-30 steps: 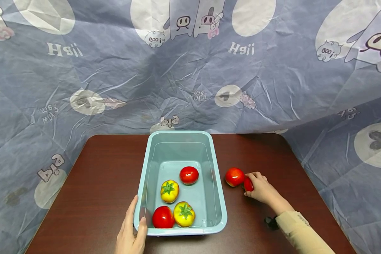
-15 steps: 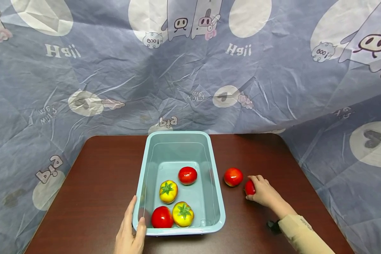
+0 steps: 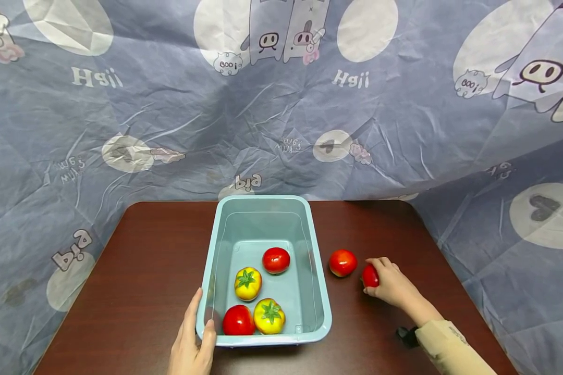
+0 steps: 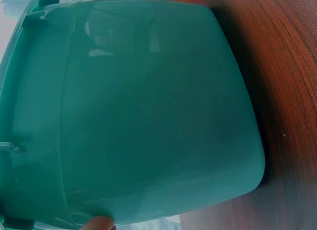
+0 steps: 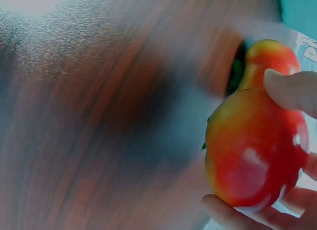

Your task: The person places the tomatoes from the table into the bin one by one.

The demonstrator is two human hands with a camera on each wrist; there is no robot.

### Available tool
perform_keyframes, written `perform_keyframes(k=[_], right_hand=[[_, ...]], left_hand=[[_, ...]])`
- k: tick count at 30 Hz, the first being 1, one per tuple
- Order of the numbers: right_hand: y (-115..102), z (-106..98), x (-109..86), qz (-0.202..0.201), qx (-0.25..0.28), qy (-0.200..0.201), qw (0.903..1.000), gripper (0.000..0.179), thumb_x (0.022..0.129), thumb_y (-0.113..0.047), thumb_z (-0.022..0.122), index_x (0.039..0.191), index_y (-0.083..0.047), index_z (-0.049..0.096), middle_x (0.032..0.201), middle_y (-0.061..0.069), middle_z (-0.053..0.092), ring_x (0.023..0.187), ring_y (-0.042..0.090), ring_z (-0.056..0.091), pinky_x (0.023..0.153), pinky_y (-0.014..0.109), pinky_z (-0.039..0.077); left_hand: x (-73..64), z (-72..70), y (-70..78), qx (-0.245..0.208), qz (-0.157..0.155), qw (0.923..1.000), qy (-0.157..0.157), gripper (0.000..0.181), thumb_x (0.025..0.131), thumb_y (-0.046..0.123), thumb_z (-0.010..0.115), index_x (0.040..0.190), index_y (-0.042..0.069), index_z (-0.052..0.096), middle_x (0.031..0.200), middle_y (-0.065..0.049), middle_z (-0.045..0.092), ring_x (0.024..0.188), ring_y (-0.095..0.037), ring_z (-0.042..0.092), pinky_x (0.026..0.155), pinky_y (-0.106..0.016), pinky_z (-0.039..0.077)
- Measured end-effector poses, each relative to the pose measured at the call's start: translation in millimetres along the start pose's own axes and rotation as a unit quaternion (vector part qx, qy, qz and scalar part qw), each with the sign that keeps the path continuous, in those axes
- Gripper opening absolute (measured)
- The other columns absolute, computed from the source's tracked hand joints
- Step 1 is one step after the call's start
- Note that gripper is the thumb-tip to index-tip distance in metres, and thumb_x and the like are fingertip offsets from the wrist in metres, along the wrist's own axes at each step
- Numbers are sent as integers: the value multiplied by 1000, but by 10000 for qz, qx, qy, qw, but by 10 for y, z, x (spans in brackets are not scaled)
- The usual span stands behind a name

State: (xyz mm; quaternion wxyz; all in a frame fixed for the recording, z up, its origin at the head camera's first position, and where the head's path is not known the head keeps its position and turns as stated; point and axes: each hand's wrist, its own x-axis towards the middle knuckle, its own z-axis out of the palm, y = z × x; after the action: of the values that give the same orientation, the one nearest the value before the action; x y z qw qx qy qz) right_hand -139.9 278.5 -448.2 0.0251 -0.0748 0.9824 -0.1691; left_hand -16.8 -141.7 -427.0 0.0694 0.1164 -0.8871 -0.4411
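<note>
A light blue-green plastic bin (image 3: 315, 245) stands on the table. My left hand (image 3: 191, 338) holds its near left corner, thumb over the rim and fingers along the outer left wall. In the left wrist view the bin's outer wall (image 4: 158, 111) fills most of the picture, with one fingertip (image 4: 99, 223) at the bottom. My right hand (image 3: 394, 284) grips a red tomato (image 5: 255, 150) with yellow shading, thumb on one side and fingers on the other. Another red tomato (image 3: 343, 263) lies between that hand and the bin.
Inside the bin lie two red tomatoes, one farther back (image 3: 276, 260) and one near the front (image 3: 238, 320). Two yellow tomatoes (image 3: 248, 284) with green leaf tops lie beside them. A patterned grey-blue cloth (image 3: 169, 120) hangs behind the dark brown table (image 3: 136, 271).
The right hand has drawn its tomato slightly right and nearer, opening a gap to the other loose tomato. The left hand keeps its place on the bin; the head view has shifted a little.
</note>
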Motion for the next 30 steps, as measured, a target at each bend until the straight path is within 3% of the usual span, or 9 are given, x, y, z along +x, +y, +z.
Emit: perform_keyframes(k=[10, 20, 30], right_hand=[[-197, -121, -12, -403, -16, 513, 9979, 65, 72, -16, 84, 128, 1, 55, 123, 24, 54, 103, 41, 53, 79, 54, 54], [-543, -315, 10, -757, 64, 788, 9940, 66, 72, -13, 84, 130, -3, 54, 126, 19, 54, 108, 40, 52, 79, 51, 56], [-751, -432, 33, -956, -36, 824, 9920, 66, 71, -12, 83, 130, -3, 54, 129, 18, 53, 112, 40, 51, 83, 52, 56]], left_hand=[[20, -17, -10, 77, -197, 9996, -202, 63, 98, 20, 52, 156, 26, 26, 146, -23, 46, 119, -43, 56, 94, -66, 46], [8, -11, -11, -23, 21, 10000, -75, 62, 98, 20, 53, 155, 25, 29, 144, -23, 48, 117, -42, 57, 93, -64, 47], [7, -11, -16, -50, 74, 9999, -64, 62, 98, 20, 53, 155, 25, 29, 144, -22, 48, 117, -42, 57, 92, -64, 47]])
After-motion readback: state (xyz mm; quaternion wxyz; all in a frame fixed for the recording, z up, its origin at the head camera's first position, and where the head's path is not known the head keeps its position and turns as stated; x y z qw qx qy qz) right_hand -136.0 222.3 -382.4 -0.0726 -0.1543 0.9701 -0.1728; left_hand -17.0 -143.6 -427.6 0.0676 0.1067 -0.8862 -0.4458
